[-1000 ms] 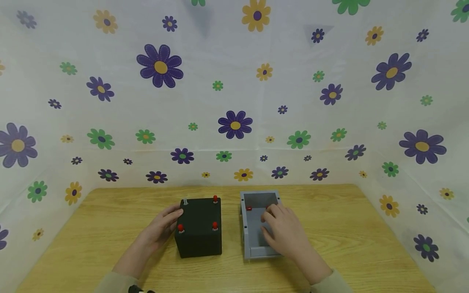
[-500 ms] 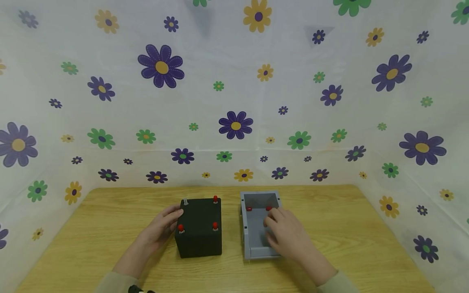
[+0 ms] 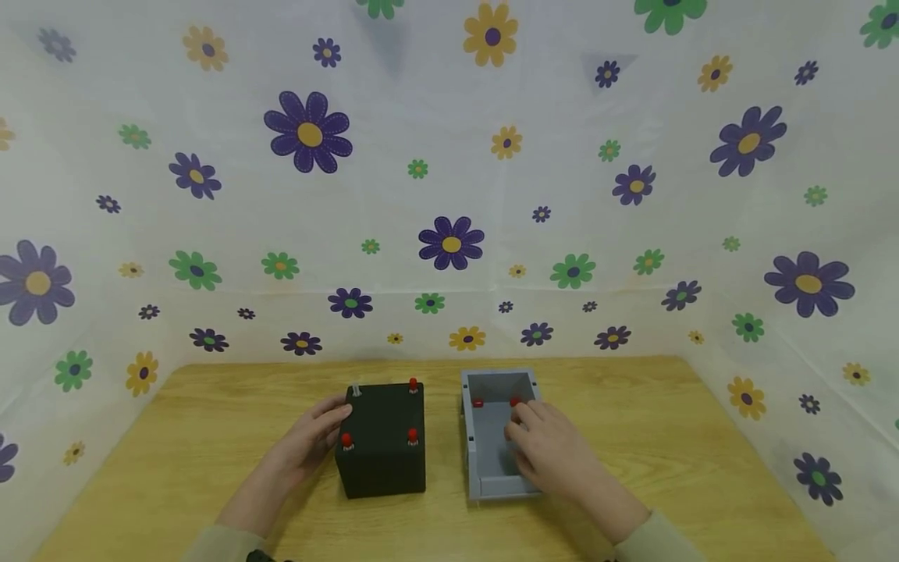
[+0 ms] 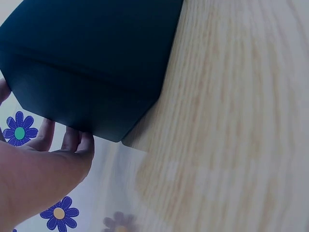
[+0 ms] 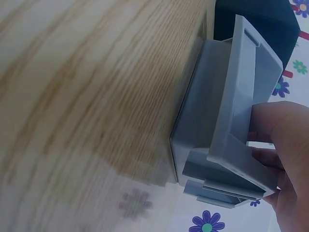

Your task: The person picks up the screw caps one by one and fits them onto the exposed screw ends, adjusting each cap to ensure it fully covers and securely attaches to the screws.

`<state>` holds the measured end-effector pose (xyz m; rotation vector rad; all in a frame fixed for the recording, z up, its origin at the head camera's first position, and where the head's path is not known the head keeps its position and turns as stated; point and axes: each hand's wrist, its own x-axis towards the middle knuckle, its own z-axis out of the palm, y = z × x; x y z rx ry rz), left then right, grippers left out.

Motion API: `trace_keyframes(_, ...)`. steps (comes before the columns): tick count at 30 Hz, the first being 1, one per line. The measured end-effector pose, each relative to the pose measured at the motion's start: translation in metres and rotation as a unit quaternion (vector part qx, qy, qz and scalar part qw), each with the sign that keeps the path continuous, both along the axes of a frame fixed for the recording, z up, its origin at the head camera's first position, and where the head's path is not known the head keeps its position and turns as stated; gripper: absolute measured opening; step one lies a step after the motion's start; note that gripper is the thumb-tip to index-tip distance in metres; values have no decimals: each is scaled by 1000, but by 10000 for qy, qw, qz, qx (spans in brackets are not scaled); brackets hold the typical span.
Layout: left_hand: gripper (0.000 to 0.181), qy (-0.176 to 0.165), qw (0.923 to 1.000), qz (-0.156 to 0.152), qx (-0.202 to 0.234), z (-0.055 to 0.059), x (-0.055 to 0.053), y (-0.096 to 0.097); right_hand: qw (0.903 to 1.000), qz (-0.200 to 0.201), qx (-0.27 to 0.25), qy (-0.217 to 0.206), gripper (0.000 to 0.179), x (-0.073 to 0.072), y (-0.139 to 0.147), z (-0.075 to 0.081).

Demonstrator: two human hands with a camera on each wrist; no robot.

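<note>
A black box [image 3: 382, 425] stands on the wooden table. Its top carries several posts: red caps [image 3: 413, 435] cover three, and a bare metal post [image 3: 356, 390] shows at the far left corner. My left hand [image 3: 306, 439] rests against the box's left side with loosely extended fingers. Right of the box sits a grey plastic bin [image 3: 502, 488] with two red pieces [image 3: 477, 403] visible near its far end. My right hand [image 3: 551, 450] reaches over the bin's right wall with bent fingers inside. The fingertips are partly hidden, so I cannot tell whether they hold anything.
A white flowered sheet [image 3: 597, 226] hangs behind and along both sides of the wooden table [image 3: 674, 468]. A narrow strip of tabletop separates the box from the bin.
My right hand has shifted slightly right within the bin, uncovering more of one red piece, and its fingers bend more. My left hand and the box stay where they were.
</note>
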<state>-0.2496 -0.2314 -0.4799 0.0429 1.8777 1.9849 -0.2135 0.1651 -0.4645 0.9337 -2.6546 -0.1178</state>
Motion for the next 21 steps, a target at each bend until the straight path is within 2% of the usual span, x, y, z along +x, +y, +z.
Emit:
trace_keyframes(7, 58, 40, 9999, -12, 120, 1, 4, 2, 9999, -43, 133, -97, 24, 1, 1, -2)
trace_keyframes(21, 61, 54, 9998, -62, 208, 0, 1, 0, 9972, 288, 649, 243, 32, -9, 3, 4)
